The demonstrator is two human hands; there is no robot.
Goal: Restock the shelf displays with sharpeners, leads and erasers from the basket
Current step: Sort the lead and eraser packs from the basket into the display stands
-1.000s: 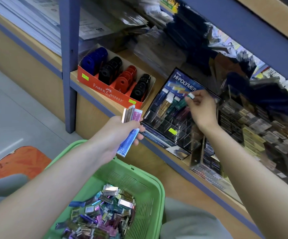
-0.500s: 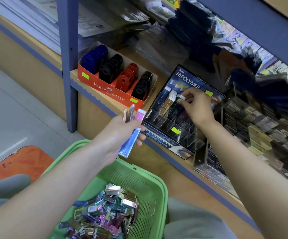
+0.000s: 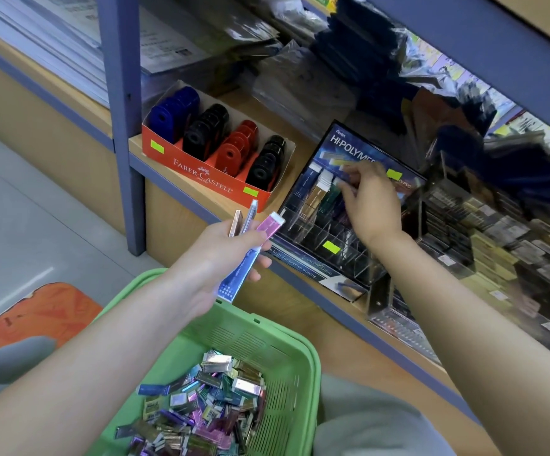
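My left hand [image 3: 213, 255] grips a fan of slim eraser packs [image 3: 238, 276], blue, pink and bronze, above the far rim of the green basket [image 3: 313, 357]. Many more small foil packs [image 3: 208, 406] lie loose in the basket. My right hand [image 3: 374, 205] reaches into the upper slots of the dark Hi-Polymer display [image 3: 313, 235] on the shelf. Its fingertips pinch the white top of a slim pack that stands among the packs in the slots. The red Faber-Castell box [image 3: 201, 174] to the left holds rows of blue, black and red sharpeners.
A blue shelf post [image 3: 122, 126] rises left of the sharpener box. Clear acrylic racks [image 3: 497, 238] of small boxes crowd the shelf to the right. Plastic-wrapped stock lies behind the displays. An orange mat [image 3: 37, 311] is on the floor at the left.
My right hand has moved left and down across the display, bringing the white-tipped pack to the upper slots. My left hand has kept its packs and hardly moved.
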